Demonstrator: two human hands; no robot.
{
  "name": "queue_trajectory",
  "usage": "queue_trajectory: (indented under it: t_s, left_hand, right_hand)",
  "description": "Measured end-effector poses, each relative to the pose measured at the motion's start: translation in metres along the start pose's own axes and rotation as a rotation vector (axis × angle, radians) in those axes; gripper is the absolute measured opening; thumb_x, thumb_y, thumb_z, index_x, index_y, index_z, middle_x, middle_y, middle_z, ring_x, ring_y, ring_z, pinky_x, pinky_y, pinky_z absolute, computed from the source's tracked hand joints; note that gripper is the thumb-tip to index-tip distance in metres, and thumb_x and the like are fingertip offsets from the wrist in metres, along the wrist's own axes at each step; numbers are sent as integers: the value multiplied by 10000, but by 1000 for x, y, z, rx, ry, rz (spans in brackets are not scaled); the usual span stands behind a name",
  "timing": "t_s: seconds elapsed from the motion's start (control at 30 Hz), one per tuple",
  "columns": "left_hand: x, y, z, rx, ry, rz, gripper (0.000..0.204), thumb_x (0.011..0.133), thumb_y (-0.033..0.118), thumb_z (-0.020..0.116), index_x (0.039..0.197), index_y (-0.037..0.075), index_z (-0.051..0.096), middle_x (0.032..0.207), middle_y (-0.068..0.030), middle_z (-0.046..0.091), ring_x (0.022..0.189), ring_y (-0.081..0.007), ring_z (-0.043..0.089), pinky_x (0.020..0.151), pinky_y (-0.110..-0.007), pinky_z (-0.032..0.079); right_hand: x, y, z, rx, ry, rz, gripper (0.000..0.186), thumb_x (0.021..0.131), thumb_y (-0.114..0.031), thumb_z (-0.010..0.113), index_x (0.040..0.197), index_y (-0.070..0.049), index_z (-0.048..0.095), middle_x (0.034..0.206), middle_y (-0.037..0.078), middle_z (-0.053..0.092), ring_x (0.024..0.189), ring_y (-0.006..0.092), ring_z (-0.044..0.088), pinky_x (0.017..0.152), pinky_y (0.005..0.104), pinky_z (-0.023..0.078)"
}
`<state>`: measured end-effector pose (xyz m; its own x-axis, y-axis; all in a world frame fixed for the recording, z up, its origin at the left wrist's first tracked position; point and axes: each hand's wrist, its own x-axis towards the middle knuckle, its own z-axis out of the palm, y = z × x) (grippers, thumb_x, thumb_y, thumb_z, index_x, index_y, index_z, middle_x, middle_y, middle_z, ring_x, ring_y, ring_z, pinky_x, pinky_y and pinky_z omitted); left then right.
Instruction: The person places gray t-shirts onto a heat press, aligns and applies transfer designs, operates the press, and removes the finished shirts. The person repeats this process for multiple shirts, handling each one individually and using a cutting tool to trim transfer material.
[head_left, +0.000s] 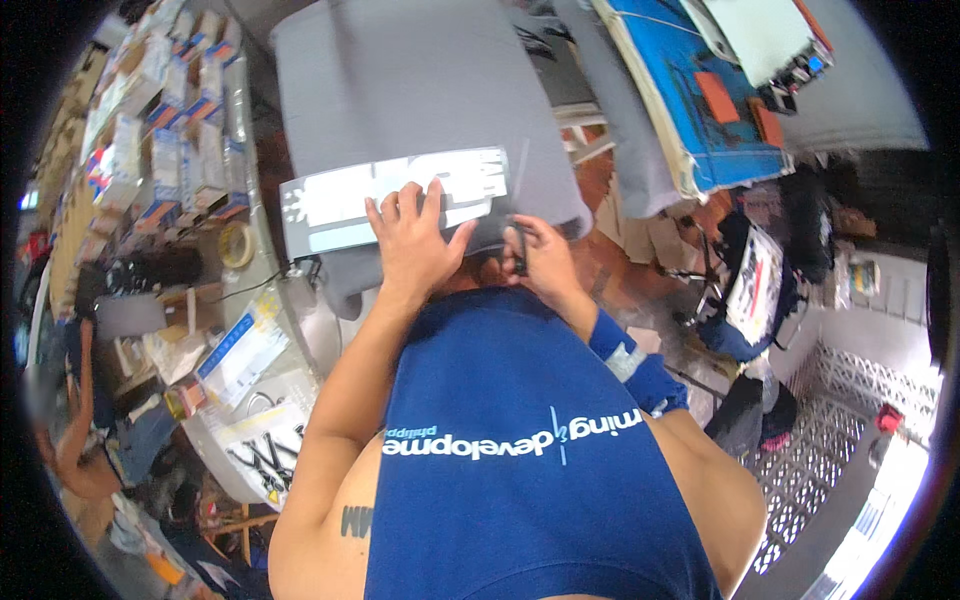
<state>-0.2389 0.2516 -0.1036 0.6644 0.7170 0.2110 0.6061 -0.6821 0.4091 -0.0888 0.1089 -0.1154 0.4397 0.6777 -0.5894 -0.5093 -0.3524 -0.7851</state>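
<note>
A printed sheet in white, grey and pale blue-green lies across the near part of a grey padded surface. My left hand rests on it with the fingers spread, pressing near its lower middle. Just beyond the sheet's right end, my right hand is closed around a slim black-handled tool. Its working end is blurred against the dark area by the sheet's corner, so its exact kind is unclear. A thin translucent strip stands out beside the sheet's right edge.
At left, a long table carries several boxes, a tape roll and printed sheets. A blue-topped table stands at far right. A stroller-like frame with a dark seat and a patterned grille are at right.
</note>
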Motion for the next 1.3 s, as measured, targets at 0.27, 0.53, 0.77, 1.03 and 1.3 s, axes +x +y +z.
queue_trajectory:
  t_s: [0.27, 0.53, 0.77, 1.03, 1.3]
  left_hand:
    - [74, -27, -9, 175, 69, -51, 658, 933, 563, 586, 1361, 64, 582, 1380, -161, 526, 1347, -364, 428, 1166, -670, 142]
    - [54, 39, 72, -144, -33, 393, 329, 830, 276, 678, 1094, 81, 655, 1098, -131, 639, 1082, -335, 582, 988, -530, 415]
    - [63, 26, 78, -164, 90, 674, 163, 804, 210, 594, 810, 95, 709, 918, -69, 635, 976, -267, 585, 867, -399, 486]
    - [-139, -130, -11, -652, 422, -424, 235, 805, 53, 663, 1007, 72, 782, 930, -129, 717, 864, -280, 684, 775, -361, 535]
    - [-307, -204, 126, -748, -150, -1594, 383, 804, 362, 831, 952, 11, 783, 912, -140, 769, 805, -241, 715, 734, -399, 542]
  right_hand:
    - [-6, -29, -23, -28, 100, -188, 523, 972, -276, 699, 1372, -16, 486, 836, 54, 632, 654, 126, 637, 504, 257, 532]
    - [-5, -31, -21, -20, 130, -196, 366, 1040, -193, 560, 1378, -71, 494, 872, 51, 612, 689, 149, 620, 523, 293, 523]
    - [2, -36, -23, -162, 89, -230, 390, 1025, -232, 605, 1357, -62, 491, 823, 37, 578, 640, 149, 586, 489, 301, 504]
    - [33, -79, -27, -363, 53, -460, 373, 1008, -272, 642, 1328, -105, 548, 818, 17, 581, 602, 117, 587, 447, 266, 500]
    - [61, -248, -69, -531, 178, -883, 445, 1026, 3, 452, 1448, -131, 492, 1021, 69, 682, 637, 84, 567, 485, 227, 429]
